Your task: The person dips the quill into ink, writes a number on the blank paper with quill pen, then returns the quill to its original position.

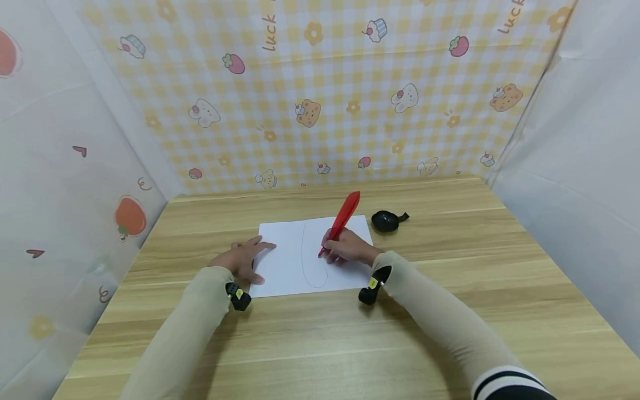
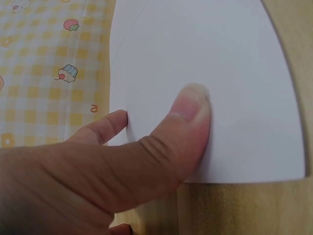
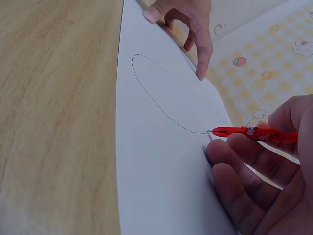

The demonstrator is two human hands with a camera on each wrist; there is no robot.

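A white sheet of paper [image 1: 280, 266] lies on the table with a thin, dark, long rounded line [image 3: 155, 104] drawn on it. My right hand [image 1: 348, 246] pinches a red pen [image 3: 239, 131] with a feather-shaped top [image 1: 346, 211]. The pen's tip meets the end of the drawn line in the right wrist view. With fingers spread, my left hand [image 1: 243, 259] rests at the sheet's left edge. In the left wrist view its thumb [image 2: 188, 122] presses on the paper.
A black rounded object [image 1: 385, 221] with a short tail lies just past the sheet's upper right corner. Behind the wooden table [image 1: 310, 344] hangs a yellow checked cloth [image 1: 340, 83], and pale sheets [image 1: 590, 139] close in both sides.
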